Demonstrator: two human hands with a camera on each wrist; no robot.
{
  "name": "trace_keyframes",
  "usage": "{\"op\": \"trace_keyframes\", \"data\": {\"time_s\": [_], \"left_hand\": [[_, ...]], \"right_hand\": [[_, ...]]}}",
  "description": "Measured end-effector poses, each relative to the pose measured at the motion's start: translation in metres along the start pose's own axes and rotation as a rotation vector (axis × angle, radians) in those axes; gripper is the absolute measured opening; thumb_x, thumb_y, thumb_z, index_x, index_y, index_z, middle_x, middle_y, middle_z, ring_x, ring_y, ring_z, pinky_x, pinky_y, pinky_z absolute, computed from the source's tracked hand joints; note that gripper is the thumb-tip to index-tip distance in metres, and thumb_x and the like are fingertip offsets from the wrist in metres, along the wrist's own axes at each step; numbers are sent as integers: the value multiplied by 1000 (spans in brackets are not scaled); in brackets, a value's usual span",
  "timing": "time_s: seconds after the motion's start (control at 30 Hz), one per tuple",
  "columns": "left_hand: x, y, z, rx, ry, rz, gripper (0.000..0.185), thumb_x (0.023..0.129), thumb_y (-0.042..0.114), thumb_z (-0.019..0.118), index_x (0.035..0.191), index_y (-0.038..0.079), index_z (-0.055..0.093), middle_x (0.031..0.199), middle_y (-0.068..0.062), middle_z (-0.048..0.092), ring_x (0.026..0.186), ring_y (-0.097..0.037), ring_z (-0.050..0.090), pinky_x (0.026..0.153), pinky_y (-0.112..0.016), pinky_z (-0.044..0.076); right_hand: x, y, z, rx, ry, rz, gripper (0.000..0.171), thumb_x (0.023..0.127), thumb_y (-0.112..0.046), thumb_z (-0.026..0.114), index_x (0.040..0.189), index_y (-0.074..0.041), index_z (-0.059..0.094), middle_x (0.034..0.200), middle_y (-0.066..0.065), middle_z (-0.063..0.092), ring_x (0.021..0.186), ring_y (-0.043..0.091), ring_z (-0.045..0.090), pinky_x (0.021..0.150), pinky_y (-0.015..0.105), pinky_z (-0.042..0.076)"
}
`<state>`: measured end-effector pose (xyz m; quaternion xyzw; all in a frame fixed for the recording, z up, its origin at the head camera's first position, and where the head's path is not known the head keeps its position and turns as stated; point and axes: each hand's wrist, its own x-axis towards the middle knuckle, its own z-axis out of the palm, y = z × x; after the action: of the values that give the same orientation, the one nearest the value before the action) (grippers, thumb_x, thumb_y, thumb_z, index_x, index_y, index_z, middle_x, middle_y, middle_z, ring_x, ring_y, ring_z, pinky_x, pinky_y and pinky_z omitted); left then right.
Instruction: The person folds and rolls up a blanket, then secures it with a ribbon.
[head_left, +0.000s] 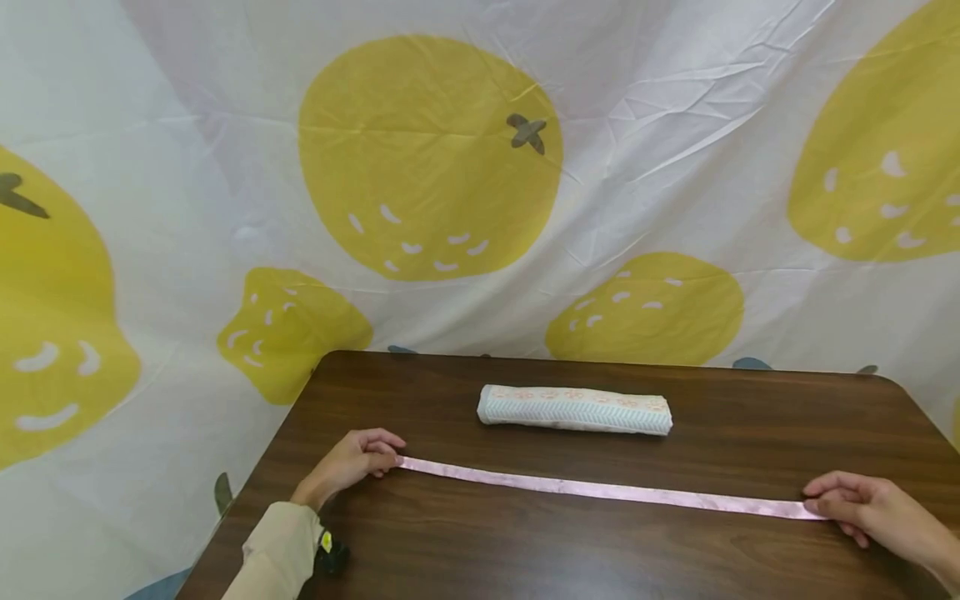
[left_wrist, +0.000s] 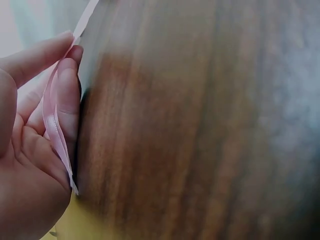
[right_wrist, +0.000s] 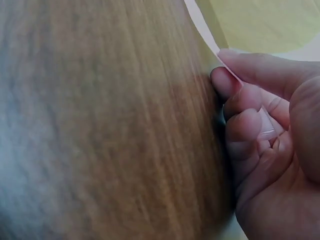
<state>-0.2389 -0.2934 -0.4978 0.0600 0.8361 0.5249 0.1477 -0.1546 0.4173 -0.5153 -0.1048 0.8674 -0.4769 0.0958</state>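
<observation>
A pink satin ribbon (head_left: 570, 486) stretches in a nearly straight line between my two hands, low over the dark wooden table (head_left: 450, 550). My left hand (head_left: 356, 462) pinches its left end between thumb and fingers. In the left wrist view the ribbon's tail (left_wrist: 55, 120) runs down along the palm, doubled. At the other end my right hand (head_left: 873, 512) pinches the ribbon between thumb and index finger. The right wrist view shows the ribbon (right_wrist: 202, 25) entering that pinch, with the other fingers (right_wrist: 245, 125) curled below it.
A rolled white towel (head_left: 576, 410) with orange and grey pattern lies behind the ribbon. Beyond the table's far edge hangs a white cloth (head_left: 465, 317) printed with big yellow fruit. A small black device (head_left: 332, 557) sits at my left wrist, by the beige sleeve (head_left: 281, 546).
</observation>
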Motion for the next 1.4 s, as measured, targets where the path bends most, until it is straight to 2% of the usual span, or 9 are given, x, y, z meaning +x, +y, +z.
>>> {"op": "trace_keyframes", "data": {"time_s": [0.23, 0.47, 0.73, 0.9, 1.03, 1.13, 1.23, 1.4], "left_hand": [[0, -4, -1, -53, -10, 12, 32, 87, 8, 74, 115, -5, 65, 84, -2, 71, 75, -14, 61, 69, -27, 54], [-1, -4, 0, -55, 8, 3, 33, 85, 7, 74, 116, -4, 65, 81, 1, 69, 73, -13, 60, 67, -27, 53], [1, -2, 0, -53, 20, -8, 32, 85, 7, 74, 115, -4, 66, 81, 0, 70, 73, -13, 61, 67, -28, 54], [2, 2, 1, -31, 23, -17, 31, 85, 7, 75, 113, -3, 67, 83, -3, 71, 73, -15, 62, 67, -29, 55], [2, 5, 2, 3, 22, -2, 27, 86, 8, 74, 111, -3, 67, 85, -6, 72, 71, -16, 63, 64, -29, 54], [2, 7, 2, 44, 34, 11, 24, 87, 8, 73, 109, -1, 68, 84, -7, 72, 68, -17, 61, 60, -30, 53], [1, 10, 2, 120, 63, 17, 20, 87, 11, 74, 105, 3, 70, 84, -5, 72, 68, -17, 58, 59, -30, 50], [1, 18, 4, 270, 133, 51, 11, 89, 15, 74, 98, 10, 72, 84, 1, 72, 76, -13, 60, 71, -31, 47]], "right_hand": [[0, 2, 1, 50, 27, 50, 13, 99, -8, 57, 102, -15, 67, 69, -2, 66, 51, 16, 52, 47, 34, 44], [0, 0, 5, 75, 34, -1, 23, 99, -1, 54, 102, -19, 68, 69, -2, 65, 51, 18, 50, 46, 35, 41], [0, -5, 5, 43, 63, 89, 9, 99, -10, 59, 103, -8, 66, 71, -3, 65, 52, 16, 52, 50, 33, 44], [-1, -9, 7, -20, 97, 104, 12, 98, -13, 60, 102, -2, 65, 67, -3, 62, 54, 16, 52, 50, 31, 44], [-2, -12, 7, -93, 124, 42, 12, 99, -6, 57, 100, 3, 64, 74, -7, 64, 55, 15, 53, 47, 30, 45], [-1, -17, 7, -154, 138, 40, 13, 100, -3, 54, 100, 6, 63, 78, -11, 65, 56, 13, 52, 46, 29, 45], [-1, -22, 7, -232, 165, 89, 13, 99, -7, 57, 100, 2, 65, 80, -12, 65, 60, 8, 52, 50, 27, 45], [1, -30, 6, -449, 238, 70, 6, 94, -10, 65, 94, -7, 70, 85, -4, 69, 69, -6, 50, 58, 24, 44]]}}
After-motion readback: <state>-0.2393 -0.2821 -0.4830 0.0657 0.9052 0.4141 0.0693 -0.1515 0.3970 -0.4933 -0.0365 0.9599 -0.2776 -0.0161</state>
